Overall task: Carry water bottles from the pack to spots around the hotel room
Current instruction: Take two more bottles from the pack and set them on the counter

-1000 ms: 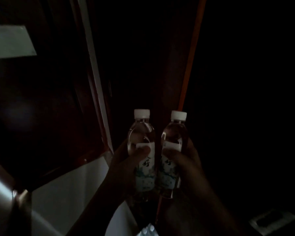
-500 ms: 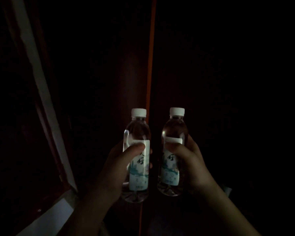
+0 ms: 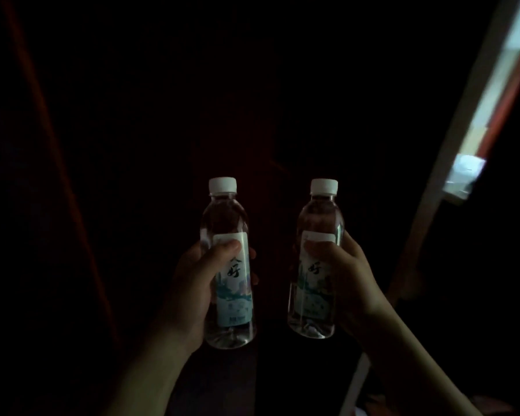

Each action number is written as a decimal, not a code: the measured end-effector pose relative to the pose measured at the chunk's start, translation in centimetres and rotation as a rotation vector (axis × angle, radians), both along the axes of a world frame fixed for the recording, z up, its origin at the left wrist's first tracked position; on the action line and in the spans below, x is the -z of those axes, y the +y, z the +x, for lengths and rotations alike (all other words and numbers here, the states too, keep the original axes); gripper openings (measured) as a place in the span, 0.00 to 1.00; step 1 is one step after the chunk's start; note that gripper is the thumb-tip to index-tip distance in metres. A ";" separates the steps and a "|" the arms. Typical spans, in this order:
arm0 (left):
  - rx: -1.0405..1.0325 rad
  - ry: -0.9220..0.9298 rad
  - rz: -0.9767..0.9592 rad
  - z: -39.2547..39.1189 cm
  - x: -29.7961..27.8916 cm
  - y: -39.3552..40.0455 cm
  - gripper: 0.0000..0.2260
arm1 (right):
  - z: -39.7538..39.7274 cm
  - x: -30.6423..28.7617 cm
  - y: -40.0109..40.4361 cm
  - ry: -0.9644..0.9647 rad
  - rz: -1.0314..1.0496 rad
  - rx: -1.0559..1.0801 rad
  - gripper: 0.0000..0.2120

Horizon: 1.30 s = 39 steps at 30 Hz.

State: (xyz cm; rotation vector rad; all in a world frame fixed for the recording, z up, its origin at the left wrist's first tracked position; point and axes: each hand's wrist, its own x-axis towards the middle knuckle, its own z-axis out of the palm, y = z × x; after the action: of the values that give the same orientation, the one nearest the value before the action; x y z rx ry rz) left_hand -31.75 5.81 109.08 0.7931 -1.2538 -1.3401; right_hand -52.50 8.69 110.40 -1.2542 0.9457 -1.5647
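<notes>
Two small clear water bottles with white caps and pale blue-green labels are held upright in front of me in a very dark room. My left hand (image 3: 192, 292) is wrapped around the left bottle (image 3: 227, 223), thumb across the top of its label. My right hand (image 3: 347, 283) grips the right bottle (image 3: 320, 217) the same way. A hand's width of dark gap separates the two bottles. The pack is not in view.
Nearly everything around is black. A dim reddish wooden edge (image 3: 57, 163) slants down the left side. At the right, a pale lit frame edge (image 3: 451, 139) runs diagonally, with a small bright patch (image 3: 466, 175) beside it.
The view has swung right: the reddish edge moved from the centre to the left and a lit frame appeared on the right. The bottles are now held farther apart.
</notes>
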 end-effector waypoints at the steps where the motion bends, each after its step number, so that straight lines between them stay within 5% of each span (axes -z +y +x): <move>1: 0.045 -0.013 -0.001 -1.9 -0.3 0.0 0.19 | -1.9 -0.3 1.0 -0.003 -0.010 0.039 0.11; 6: 0.259 -0.030 -0.026 -13.6 -1.5 0.8 0.25 | -12.5 -1.3 6.2 -0.079 -0.047 0.257 0.20; 11: 0.441 -0.001 -0.046 -27.5 -2.2 3.9 0.19 | -24.1 -1.9 12.7 -0.156 -0.108 0.446 0.13; 18: 0.647 0.032 -0.112 -45.4 -2.8 10.9 0.29 | -38.0 -2.9 23.6 -0.102 -0.154 0.707 0.19; 25: 0.916 0.048 -0.059 -58.4 -3.2 16.2 0.32 | -47.3 -2.5 32.0 -0.103 -0.127 0.931 0.13; 33: 1.161 0.040 -0.028 -71.2 -0.8 17.2 0.34 | -56.2 0.0 34.6 -0.067 -0.114 1.129 0.10; 39: 1.286 0.088 -0.052 -81.9 -0.9 17.0 0.27 | -63.5 -0.8 34.4 -0.069 -0.062 1.305 0.19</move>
State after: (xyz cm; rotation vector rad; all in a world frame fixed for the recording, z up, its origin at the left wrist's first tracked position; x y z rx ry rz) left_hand -113.69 22.85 109.98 -0.2503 -1.7875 -2.2618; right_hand -116.03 43.13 111.24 -0.5212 1.8530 -2.5626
